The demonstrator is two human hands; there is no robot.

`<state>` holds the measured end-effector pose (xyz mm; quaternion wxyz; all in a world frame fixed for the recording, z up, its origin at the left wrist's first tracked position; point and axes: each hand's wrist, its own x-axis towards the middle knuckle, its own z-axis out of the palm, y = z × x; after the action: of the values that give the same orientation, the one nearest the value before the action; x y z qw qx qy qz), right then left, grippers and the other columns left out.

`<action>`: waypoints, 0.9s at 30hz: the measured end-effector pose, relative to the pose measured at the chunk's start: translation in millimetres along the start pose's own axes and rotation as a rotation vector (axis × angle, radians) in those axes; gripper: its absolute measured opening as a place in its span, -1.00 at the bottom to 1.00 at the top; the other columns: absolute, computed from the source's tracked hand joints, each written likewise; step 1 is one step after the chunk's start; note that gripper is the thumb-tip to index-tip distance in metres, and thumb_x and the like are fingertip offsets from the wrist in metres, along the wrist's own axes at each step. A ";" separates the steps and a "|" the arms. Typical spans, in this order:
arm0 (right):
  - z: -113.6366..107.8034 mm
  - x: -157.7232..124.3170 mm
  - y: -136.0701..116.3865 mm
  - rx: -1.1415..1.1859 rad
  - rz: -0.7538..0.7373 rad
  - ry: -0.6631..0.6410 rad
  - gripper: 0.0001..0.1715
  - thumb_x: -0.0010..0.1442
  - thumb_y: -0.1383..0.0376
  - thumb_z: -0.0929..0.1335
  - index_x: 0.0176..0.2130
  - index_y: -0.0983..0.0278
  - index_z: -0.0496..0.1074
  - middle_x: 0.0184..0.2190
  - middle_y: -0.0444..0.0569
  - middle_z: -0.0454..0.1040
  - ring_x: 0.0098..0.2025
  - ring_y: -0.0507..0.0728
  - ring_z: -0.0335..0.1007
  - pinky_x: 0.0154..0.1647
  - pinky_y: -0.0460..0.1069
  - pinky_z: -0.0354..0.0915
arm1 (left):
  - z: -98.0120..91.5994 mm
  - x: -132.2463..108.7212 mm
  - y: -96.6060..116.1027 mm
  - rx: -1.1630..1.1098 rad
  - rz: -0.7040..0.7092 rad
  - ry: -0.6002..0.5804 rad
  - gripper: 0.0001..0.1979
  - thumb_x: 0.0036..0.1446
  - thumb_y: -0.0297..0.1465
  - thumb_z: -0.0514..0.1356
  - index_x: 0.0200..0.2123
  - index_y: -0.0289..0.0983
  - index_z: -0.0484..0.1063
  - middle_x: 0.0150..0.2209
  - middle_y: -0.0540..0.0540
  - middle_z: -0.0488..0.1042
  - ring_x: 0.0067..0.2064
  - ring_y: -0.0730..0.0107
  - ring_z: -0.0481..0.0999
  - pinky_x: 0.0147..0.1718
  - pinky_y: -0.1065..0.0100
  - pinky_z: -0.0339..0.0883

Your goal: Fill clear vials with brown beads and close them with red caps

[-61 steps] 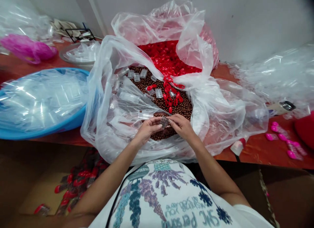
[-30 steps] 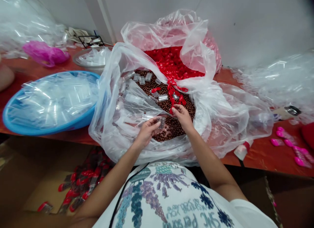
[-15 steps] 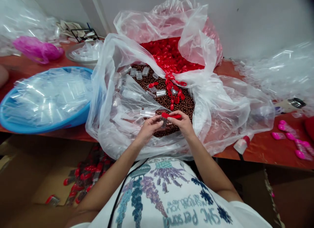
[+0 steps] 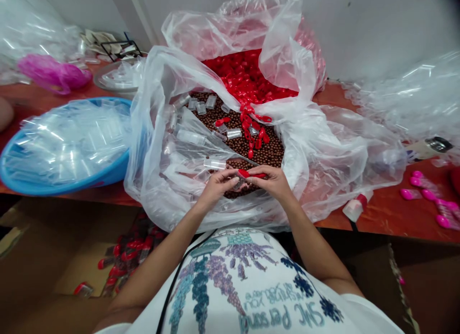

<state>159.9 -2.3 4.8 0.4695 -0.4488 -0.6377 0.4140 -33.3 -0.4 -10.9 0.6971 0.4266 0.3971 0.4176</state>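
Observation:
My left hand [image 4: 214,185] pinches a small clear vial [image 4: 237,183] filled with brown beads. My right hand [image 4: 272,181] presses a red cap [image 4: 250,173] onto the vial's top. Both hands meet above the near edge of a heap of brown beads [image 4: 266,152] lying in an open clear plastic bag [image 4: 323,156]. On the beads lie loose clear vials [image 4: 233,132] and loose red caps [image 4: 257,140]. Behind, a second bag holds a mass of red caps [image 4: 247,80].
A blue basin [image 4: 53,185] lined with clear plastic sits at the left on the red-brown table [image 4: 381,219]. Pink pieces [image 4: 427,197] and a capped vial [image 4: 354,209] lie at the right. A cardboard box on the floor at lower left holds finished red-capped vials [image 4: 122,262].
My right hand reached forward to the loose red caps, took one, and came back to the vial in my left hand. The cap now sits pressed against the vial.

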 end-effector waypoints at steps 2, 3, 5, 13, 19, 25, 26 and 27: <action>10.6 -6.1 0.2 0.035 0.042 0.158 -0.82 0.01 0.22 0.47 -0.29 0.18 0.58 -0.31 -0.09 0.59 -0.24 0.10 0.50 -0.13 0.02 0.40 | 2.7 -0.1 -1.0 -0.054 -0.028 -0.003 -0.58 -0.07 -0.29 0.35 -0.09 -0.26 0.52 -0.20 -0.11 0.56 -0.27 0.29 0.54 -0.26 0.27 0.47; 15.8 -9.3 0.7 0.057 0.071 0.238 -0.82 0.02 0.22 0.47 -0.29 0.18 0.58 -0.31 -0.09 0.59 -0.24 0.10 0.50 -0.12 0.02 0.40 | 4.1 -0.2 -1.4 -0.083 -0.039 -0.002 -0.57 -0.07 -0.30 0.36 -0.08 -0.25 0.52 -0.19 -0.11 0.55 -0.27 0.29 0.54 -0.28 0.26 0.48; 23.1 -14.6 2.2 0.103 0.115 0.329 -0.81 0.03 0.21 0.46 -0.28 0.17 0.57 -0.29 -0.10 0.59 -0.23 0.10 0.50 -0.10 0.03 0.40 | 6.3 -0.7 -1.8 -0.121 -0.051 0.002 -0.57 -0.09 -0.31 0.37 -0.08 -0.25 0.52 -0.17 -0.11 0.54 -0.27 0.29 0.55 -0.28 0.25 0.49; 18.1 -19.2 3.1 -0.016 -0.034 0.200 -0.79 0.06 0.24 0.45 -0.22 0.14 0.55 -0.22 -0.07 0.57 -0.14 0.13 0.49 -0.01 0.08 0.38 | 10.6 -4.4 0.7 -0.126 -0.081 0.049 -0.57 -0.13 -0.33 0.39 -0.12 -0.30 0.53 -0.24 -0.13 0.57 -0.30 0.28 0.55 -0.32 0.28 0.49; 21.9 -21.2 1.7 0.025 -0.001 0.289 -0.89 0.12 0.27 0.41 -0.30 0.16 0.56 -0.29 -0.08 0.58 -0.22 0.10 0.50 -0.11 0.03 0.41 | 17.1 -5.1 -3.5 -0.120 -0.054 0.053 -0.59 -0.11 -0.32 0.38 -0.12 -0.29 0.54 -0.25 -0.12 0.57 -0.30 0.29 0.56 -0.31 0.30 0.49; 25.7 -21.9 3.0 0.131 0.147 0.277 -0.85 0.10 0.21 0.41 -0.30 0.19 0.56 -0.30 -0.10 0.58 -0.27 0.09 0.50 -0.18 0.01 0.43 | 17.0 -3.2 -10.7 -0.132 -0.060 0.134 -0.54 -0.15 -0.30 0.40 -0.12 -0.30 0.54 -0.26 -0.12 0.57 -0.32 0.29 0.57 -0.33 0.27 0.50; 26.4 -22.0 3.9 0.127 0.146 0.276 -0.84 0.10 0.20 0.41 -0.29 0.19 0.56 -0.30 -0.09 0.58 -0.26 0.10 0.50 -0.16 0.02 0.42 | 16.7 -3.2 -11.1 -0.133 -0.056 0.138 -0.53 -0.15 -0.30 0.40 -0.11 -0.30 0.53 -0.25 -0.12 0.57 -0.32 0.29 0.57 -0.34 0.27 0.50; 26.7 -22.0 5.2 0.111 0.128 0.275 -0.85 0.10 0.20 0.41 -0.29 0.19 0.56 -0.29 -0.08 0.58 -0.24 0.10 0.50 -0.14 0.03 0.42 | 16.3 -3.4 -11.1 -0.130 -0.048 0.141 -0.54 -0.14 -0.30 0.40 -0.11 -0.30 0.53 -0.25 -0.12 0.57 -0.31 0.29 0.57 -0.34 0.28 0.50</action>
<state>138.4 -25.0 -11.0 0.5490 -0.5142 -0.5138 0.4125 -16.9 -11.0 -15.4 0.7034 0.3406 0.4273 0.4546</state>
